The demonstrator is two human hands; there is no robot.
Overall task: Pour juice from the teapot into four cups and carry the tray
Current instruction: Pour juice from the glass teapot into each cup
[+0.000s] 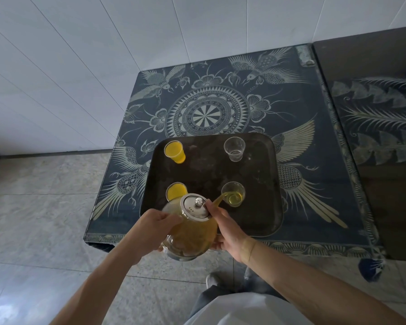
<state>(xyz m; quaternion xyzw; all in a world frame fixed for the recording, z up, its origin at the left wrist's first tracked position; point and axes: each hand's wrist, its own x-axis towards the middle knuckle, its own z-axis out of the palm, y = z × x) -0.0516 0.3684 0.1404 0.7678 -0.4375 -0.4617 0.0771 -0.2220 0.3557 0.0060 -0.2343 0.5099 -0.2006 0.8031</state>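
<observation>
A glass teapot with a steel lid, about half full of yellow juice, is tilted to the right over the dark tray. My left hand grips its left side. My right hand supports its right side, one finger on the lid's rim. A stream of juice runs from the spout into the near right cup, which holds a little juice. The near left cup and far left cup are full. The far right cup is almost empty.
The tray lies on a low table under a dark blue cloth with pale bird and flower patterns. A white tiled wall stands to the left and behind. A second covered table adjoins on the right. Grey floor tiles lie below.
</observation>
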